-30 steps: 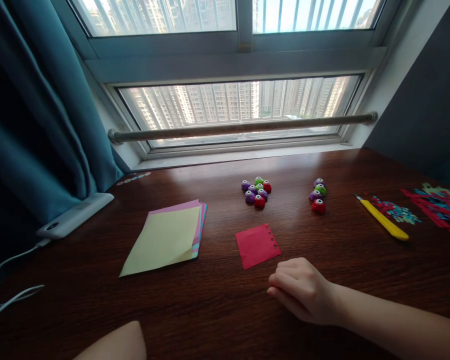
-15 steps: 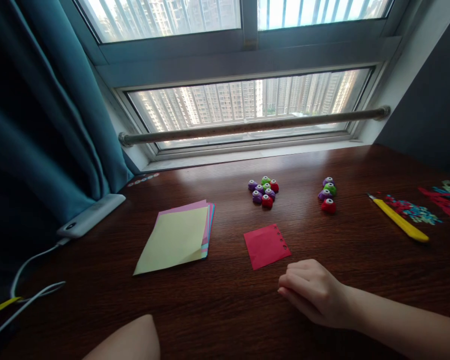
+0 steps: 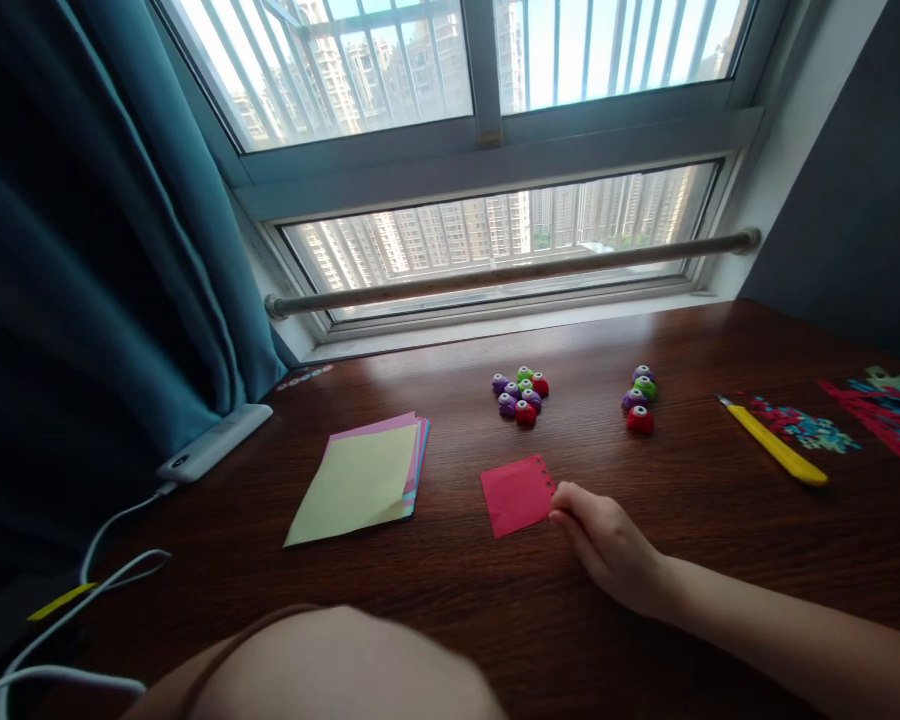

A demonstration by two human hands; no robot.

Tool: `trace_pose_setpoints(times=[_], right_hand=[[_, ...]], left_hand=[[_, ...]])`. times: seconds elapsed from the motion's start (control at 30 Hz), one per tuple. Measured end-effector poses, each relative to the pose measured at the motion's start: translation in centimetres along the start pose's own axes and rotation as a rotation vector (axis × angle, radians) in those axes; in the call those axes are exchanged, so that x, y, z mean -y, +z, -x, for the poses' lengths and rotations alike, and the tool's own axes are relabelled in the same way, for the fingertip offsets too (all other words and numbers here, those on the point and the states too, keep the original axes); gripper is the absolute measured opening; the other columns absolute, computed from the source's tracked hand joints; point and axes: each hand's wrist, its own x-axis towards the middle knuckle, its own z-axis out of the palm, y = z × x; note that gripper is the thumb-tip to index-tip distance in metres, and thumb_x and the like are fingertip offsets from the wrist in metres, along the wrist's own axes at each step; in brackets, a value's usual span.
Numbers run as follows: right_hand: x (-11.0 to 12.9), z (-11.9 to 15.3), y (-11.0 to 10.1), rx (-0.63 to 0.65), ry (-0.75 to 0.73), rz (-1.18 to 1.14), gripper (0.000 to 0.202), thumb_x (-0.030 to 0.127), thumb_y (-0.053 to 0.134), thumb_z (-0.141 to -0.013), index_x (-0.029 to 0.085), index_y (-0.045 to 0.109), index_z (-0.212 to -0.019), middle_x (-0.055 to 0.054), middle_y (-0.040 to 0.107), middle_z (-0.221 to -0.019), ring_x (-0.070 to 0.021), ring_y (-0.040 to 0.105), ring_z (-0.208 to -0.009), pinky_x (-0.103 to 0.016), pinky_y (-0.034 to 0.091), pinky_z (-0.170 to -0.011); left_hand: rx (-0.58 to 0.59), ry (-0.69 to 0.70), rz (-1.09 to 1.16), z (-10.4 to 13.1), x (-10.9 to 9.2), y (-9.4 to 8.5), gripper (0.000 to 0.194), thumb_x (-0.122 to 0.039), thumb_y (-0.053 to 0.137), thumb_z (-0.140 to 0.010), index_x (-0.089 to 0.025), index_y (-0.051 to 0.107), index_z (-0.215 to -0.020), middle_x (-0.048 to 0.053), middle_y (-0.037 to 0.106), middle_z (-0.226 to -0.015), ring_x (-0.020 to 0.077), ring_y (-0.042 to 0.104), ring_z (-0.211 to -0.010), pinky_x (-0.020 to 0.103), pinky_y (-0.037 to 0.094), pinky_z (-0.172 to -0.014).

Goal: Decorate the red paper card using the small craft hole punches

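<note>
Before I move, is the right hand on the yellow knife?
No, the right hand is at the red paper's right edge, and the yellow knife lies farther right.

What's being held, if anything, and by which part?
Can't tell if anything's gripped: right hand has its fingertips at the red paper's near right corner, pinching or only touching. Left hand out of view.

The right hand [image 3: 607,548] hides a corner of the red paper [image 3: 517,496]; a blurry limb [image 3: 337,665] is cropped below.
</note>
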Motion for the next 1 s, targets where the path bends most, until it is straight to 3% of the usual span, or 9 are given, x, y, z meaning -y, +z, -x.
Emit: trace_pose_setpoints(times=[0.1, 0.17, 0.3, 0.4, 0.53, 0.7, 0.83, 0.93, 1.0], right_hand=[[-0.4, -0.4, -0.2, -0.023, 0.067, -0.017, 0.016, 0.026, 0.038, -0.09, 0.018, 0.041, -0.077, 0.001, 0.048, -0.062, -0.0117, 0.043, -0.053, -0.024, 0.031, -0.052], [-1.0, -0.8, -0.5, -0.024, 0.087, 0.013, 0.026, 0.03, 0.038, -0.091, 0.019, 0.036, -0.068, 0.003, 0.042, -0.055, -0.0105, 0.038, -0.047, -0.024, 0.029, -0.048], [-2.7, -2.3, -1.3, -0.126, 0.115, 0.036, 0.014, 0.025, 0.039, -0.09, 0.017, 0.044, -0.079, 0.001, 0.049, -0.062, -0.0117, 0.046, -0.054, -0.024, 0.035, -0.054], [-4.1, -4.2, -1.9, -0.187, 0.091, 0.073, 0.008, 0.021, 0.048, -0.084, 0.016, 0.049, -0.09, -0.003, 0.055, -0.079, -0.0135, 0.052, -0.066, -0.025, 0.039, -0.061], [-5.7, -6.9, -2.6, -0.243, 0.118, 0.159, 0.021, 0.03, 0.052, -0.084, 0.016, 0.048, -0.069, 0.001, 0.048, -0.06, -0.0113, 0.043, -0.054, -0.024, 0.033, -0.055], [-7.3, -7.7, -2.1, -0.305, 0.198, 0.223, 0.03, 0.035, 0.042, -0.089, 0.017, 0.045, -0.065, 0.003, 0.039, -0.05, -0.0113, 0.038, -0.047, -0.025, 0.03, -0.051], [-7.7, -7.1, -1.6, -0.205, 0.04, 0.317, 0.018, 0.023, 0.046, -0.085, 0.014, 0.052, -0.1, -0.007, 0.058, -0.088, -0.0203, 0.052, -0.083, -0.031, 0.041, -0.076], [-7.8, -7.1, -1.3, -0.055, -0.085, 0.433, 0.052, 0.023, 0.048, -0.084, 0.015, 0.031, -0.133, -0.01, 0.037, -0.133, -0.0253, 0.029, -0.122, -0.039, 0.028, -0.101], [-8.0, -7.3, -1.0, 0.028, -0.063, 0.507, 0.064, 0.029, 0.049, -0.085, 0.018, 0.018, -0.14, -0.006, 0.022, -0.143, -0.0273, 0.014, -0.129, -0.043, 0.022, -0.105]], left_hand=[[0.056, -0.069, 0.063, -2.5, 2.1, 2.8, 0.013, -0.029, 0.054, -0.087, -0.019, 0.055, -0.08, -0.002, 0.056, -0.07, 0.0075, 0.053, -0.056, 0.014, 0.046, -0.051], [0.032, -0.355, 0.024, -3.2, 3.5, 5.2, 0.015, -0.02, 0.047, -0.089, -0.014, 0.052, -0.076, 0.001, 0.056, -0.069, 0.0124, 0.055, -0.06, 0.021, 0.049, -0.057], [0.005, -0.328, -0.139, -3.0, 5.2, 8.5, 0.033, -0.029, 0.05, -0.088, -0.007, 0.049, -0.113, 0.016, 0.053, -0.115, 0.0285, 0.05, -0.106, 0.043, 0.045, -0.088], [0.065, -0.326, -0.13, -2.6, 5.6, 9.1, 0.051, -0.035, 0.052, -0.087, -0.008, 0.037, -0.127, 0.016, 0.047, -0.124, 0.0287, 0.044, -0.115, 0.043, 0.041, -0.094], [0.08, -0.333, -0.128, -2.6, 5.5, 8.8, 0.049, -0.032, 0.052, -0.086, -0.005, 0.041, -0.125, 0.018, 0.049, -0.12, 0.0306, 0.044, -0.114, 0.044, 0.041, -0.096], [0.074, -0.337, -0.106, -2.6, 5.4, 9.2, 0.043, -0.029, 0.052, -0.086, -0.001, 0.046, -0.118, 0.021, 0.05, -0.113, 0.0327, 0.045, -0.111, 0.044, 0.042, -0.094], [0.063, -0.321, -0.063, -2.3, 5.4, 9.4, 0.036, -0.025, 0.045, -0.089, 0.0, 0.048, -0.115, 0.021, 0.048, -0.116, 0.0321, 0.041, -0.115, 0.043, 0.039, -0.099], [0.043, -0.31, 0.0, -2.2, 5.6, 9.5, 0.033, -0.022, 0.043, -0.09, -0.001, 0.048, -0.114, 0.02, 0.046, -0.119, 0.0299, 0.04, -0.117, 0.041, 0.036, -0.101], [0.016, -0.31, 0.055, -2.2, 5.7, 9.5, 0.03, -0.021, 0.043, -0.09, -0.002, 0.048, -0.112, 0.018, 0.047, -0.12, 0.0274, 0.041, -0.116, 0.039, 0.036, -0.102]])
